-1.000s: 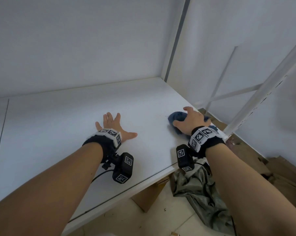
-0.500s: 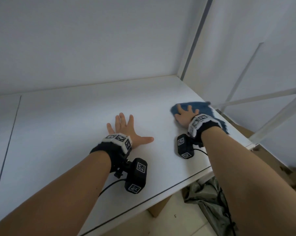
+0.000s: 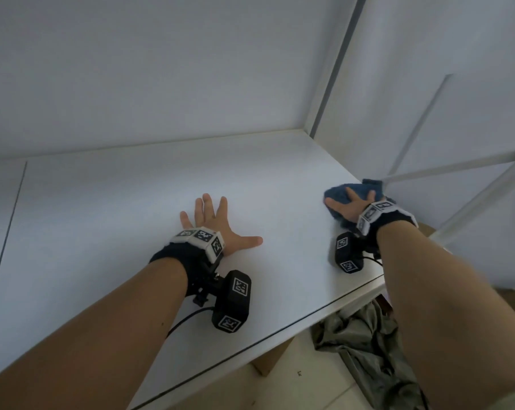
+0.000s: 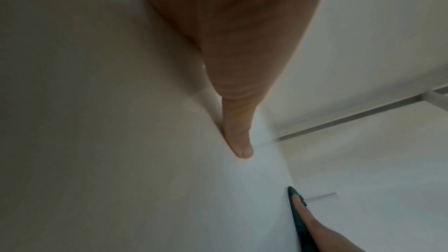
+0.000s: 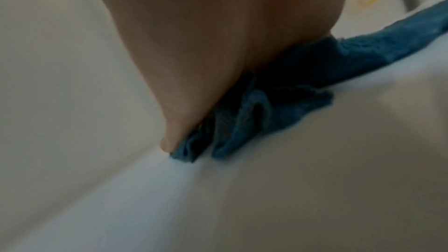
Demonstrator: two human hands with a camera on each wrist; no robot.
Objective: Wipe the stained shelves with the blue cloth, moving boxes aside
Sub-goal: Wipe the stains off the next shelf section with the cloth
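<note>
My right hand (image 3: 352,202) lies flat with spread fingers on the crumpled blue cloth (image 3: 337,193), pressing it onto the white shelf (image 3: 132,208) near its right edge. In the right wrist view the palm covers the blue cloth (image 5: 278,106), which bunches under it and trails off to the right. My left hand (image 3: 217,223) rests flat on the bare shelf at the middle, fingers spread, holding nothing. Its thumb (image 4: 238,141) touches the shelf in the left wrist view, where the blue cloth (image 4: 297,216) shows as a thin strip under my right hand. No boxes are in view.
White back and side walls close the shelf, with an upright post (image 3: 336,66) at the far right corner. A white frame bar (image 3: 457,165) crosses right of the cloth. Below the front edge lie an olive cloth (image 3: 368,347) and cardboard (image 3: 272,359) on the floor.
My right hand has pushed the cloth away from the front corner, farther back along the shelf's right edge, and its fingers have flattened out. My left hand stays flat in place.
</note>
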